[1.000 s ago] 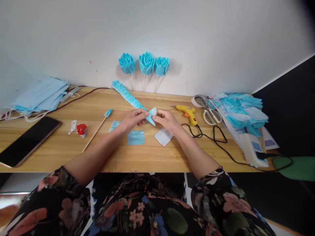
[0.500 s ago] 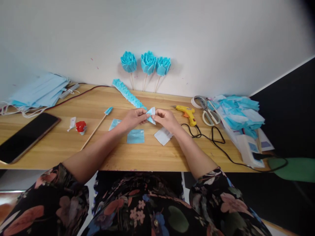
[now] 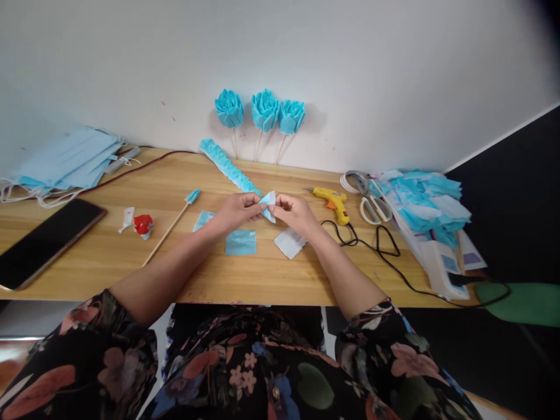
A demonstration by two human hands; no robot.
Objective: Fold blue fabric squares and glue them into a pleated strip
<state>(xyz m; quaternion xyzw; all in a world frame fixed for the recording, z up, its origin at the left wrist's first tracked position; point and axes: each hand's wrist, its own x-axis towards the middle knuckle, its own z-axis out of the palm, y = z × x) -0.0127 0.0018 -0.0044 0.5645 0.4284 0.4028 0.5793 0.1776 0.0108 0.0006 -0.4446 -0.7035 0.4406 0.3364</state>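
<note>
My left hand (image 3: 238, 210) and my right hand (image 3: 295, 211) meet over the middle of the wooden table (image 3: 262, 274), both pinching a small folded light-blue piece (image 3: 268, 204) between their fingertips. A long strip of folded blue pieces (image 3: 227, 166) runs from that piece back toward the wall. On the table just below my hands lie a blue square (image 3: 240, 242), a second blue piece (image 3: 203, 220) and a white square (image 3: 289, 242).
Three blue flowers on sticks (image 3: 262, 111) lean on the wall. A yellow glue gun (image 3: 333, 201) with black cord, scissors (image 3: 371, 205) and a heap of blue scraps (image 3: 424, 201) lie right. Left are a skewer (image 3: 170, 227), a red item (image 3: 143, 224), a phone (image 3: 44, 242) and face masks (image 3: 65, 163).
The small blue piece looks folded narrower between my fingertips. My hands stay in place; the view has shifted slightly.
</note>
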